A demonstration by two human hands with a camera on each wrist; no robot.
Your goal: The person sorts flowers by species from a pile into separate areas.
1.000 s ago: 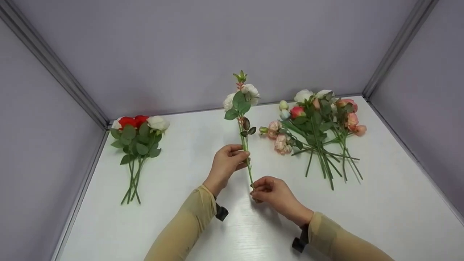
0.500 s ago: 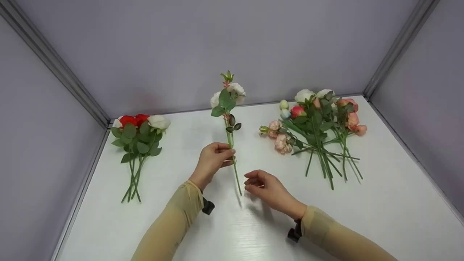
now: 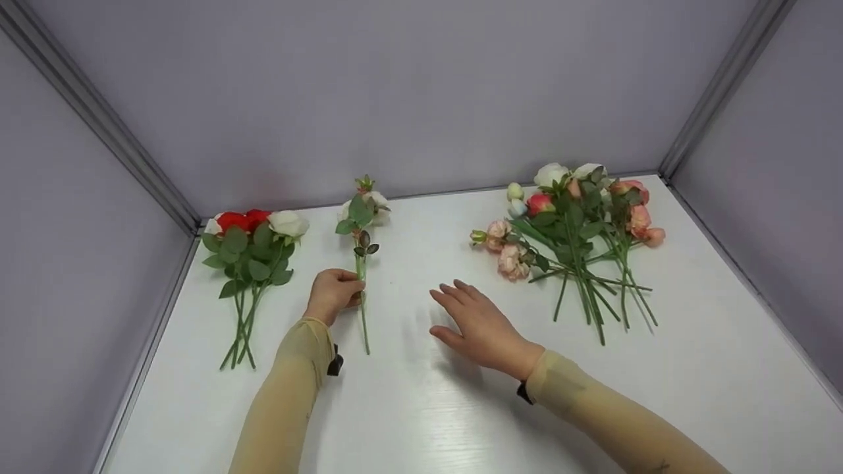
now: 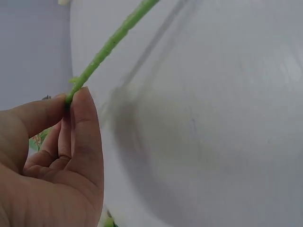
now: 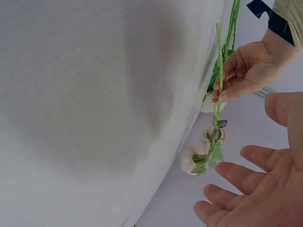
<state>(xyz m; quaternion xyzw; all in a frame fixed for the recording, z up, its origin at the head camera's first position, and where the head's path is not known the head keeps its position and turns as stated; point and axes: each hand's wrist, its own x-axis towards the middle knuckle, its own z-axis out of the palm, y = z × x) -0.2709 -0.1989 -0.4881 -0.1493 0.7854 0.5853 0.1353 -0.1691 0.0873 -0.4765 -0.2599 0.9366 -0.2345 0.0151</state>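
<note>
In the head view my left hand (image 3: 334, 293) pinches the green stem of an artificial white flower spray (image 3: 362, 214), left of the table's middle. White blooms, a green bud and dark leaves sit at its far end, and the bare stem end points toward me. The left wrist view has the stem (image 4: 111, 43) between thumb and fingertips, its shadow falling on the white tabletop. My right hand (image 3: 481, 329) holds nothing; its fingers are spread and straight above the table. From the right wrist view, the spray (image 5: 208, 149) appears beyond those open fingers.
At the left lies a bunch of red and white roses (image 3: 253, 243) with crossed stems. Pink, white and coral flowers (image 3: 573, 224) are heaped at the right, and a pale pink spray (image 3: 510, 253) juts leftward from them. Grey panels (image 3: 421, 99) enclose the white table (image 3: 421, 408).
My left hand has carried the white flower spray leftward and lower toward the table. My right hand has let go of the stem end and spread its fingers.
</note>
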